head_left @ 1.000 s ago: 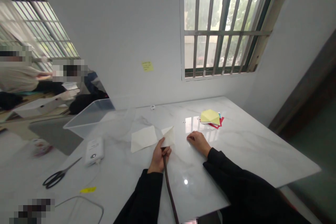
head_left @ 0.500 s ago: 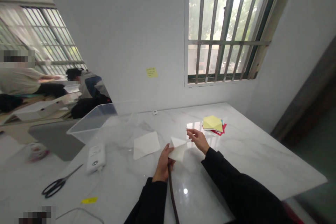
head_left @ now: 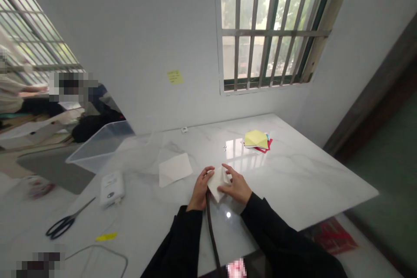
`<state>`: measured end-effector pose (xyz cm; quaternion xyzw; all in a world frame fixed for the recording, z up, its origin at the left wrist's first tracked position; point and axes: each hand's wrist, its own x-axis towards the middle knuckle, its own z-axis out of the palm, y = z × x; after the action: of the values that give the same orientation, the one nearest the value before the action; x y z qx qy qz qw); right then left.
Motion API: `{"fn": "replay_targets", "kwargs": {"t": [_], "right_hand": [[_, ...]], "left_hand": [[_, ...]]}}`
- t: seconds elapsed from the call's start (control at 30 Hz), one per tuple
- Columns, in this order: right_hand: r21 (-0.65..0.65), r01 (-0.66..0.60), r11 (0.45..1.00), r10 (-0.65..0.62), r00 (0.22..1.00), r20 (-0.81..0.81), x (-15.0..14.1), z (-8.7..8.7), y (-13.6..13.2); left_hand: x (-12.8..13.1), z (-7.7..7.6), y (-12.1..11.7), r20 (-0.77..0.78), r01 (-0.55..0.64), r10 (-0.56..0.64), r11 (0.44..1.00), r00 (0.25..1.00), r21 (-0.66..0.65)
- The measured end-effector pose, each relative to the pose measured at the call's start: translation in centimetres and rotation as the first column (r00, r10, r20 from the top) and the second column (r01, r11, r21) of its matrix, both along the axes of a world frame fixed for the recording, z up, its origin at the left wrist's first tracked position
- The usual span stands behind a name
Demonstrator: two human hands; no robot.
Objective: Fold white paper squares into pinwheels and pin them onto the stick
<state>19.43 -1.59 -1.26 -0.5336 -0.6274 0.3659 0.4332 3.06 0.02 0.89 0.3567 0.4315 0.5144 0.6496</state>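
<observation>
A small white paper envelope [head_left: 216, 182] is held up between my hands, just above the marble-patterned table [head_left: 293, 182]. My left hand [head_left: 199, 189] grips its left side, thumb and fingers closed on the edge. On the right side, my right hand [head_left: 239, 186] pinches the paper near its raised fold. A white sheet [head_left: 175, 169] lies flat on the table, left of and beyond my left hand. Some tiny bits [head_left: 224, 148] rest on the table past the envelope. Further right is a stack of coloured envelopes [head_left: 256, 139] with a yellow one on top.
A clear plastic bin [head_left: 97, 143], a white power bank [head_left: 111, 187] and black scissors [head_left: 67, 224] are on the left. A dark strap [head_left: 211, 232] hangs below my left hand. A yellow note [head_left: 175, 77] is stuck to the wall. Other people sit at the far left.
My right hand has come back from beside the tiny bits and taken hold of the envelope's right side. The view has shifted slightly; my left hand keeps its grip.
</observation>
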Motion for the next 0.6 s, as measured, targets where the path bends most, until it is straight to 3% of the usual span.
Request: {"fn": "replay_targets", "kwargs": {"t": [0.2,0.4,0.6], "right_hand": [[-0.017,0.141,0.990,-0.141,0.959,-0.246,-0.3,-1.3,1.0],[-0.051,0.315,0.948,-0.297,0.811,-0.505,0.9,-1.5,1.8],[0.022,0.426,0.905,-0.343,0.757,-0.556,1.2,-1.3,1.5]], "left_hand": [[0.4,0.0,0.1,-0.083,-0.063,0.062,0.998,0.995,-0.004],[1.1,-0.1,0.0,-0.109,0.062,-0.057,0.997,0.992,0.046],[1.5,-0.2,-0.1,-0.308,0.182,-0.148,0.980,0.940,0.084]]}}
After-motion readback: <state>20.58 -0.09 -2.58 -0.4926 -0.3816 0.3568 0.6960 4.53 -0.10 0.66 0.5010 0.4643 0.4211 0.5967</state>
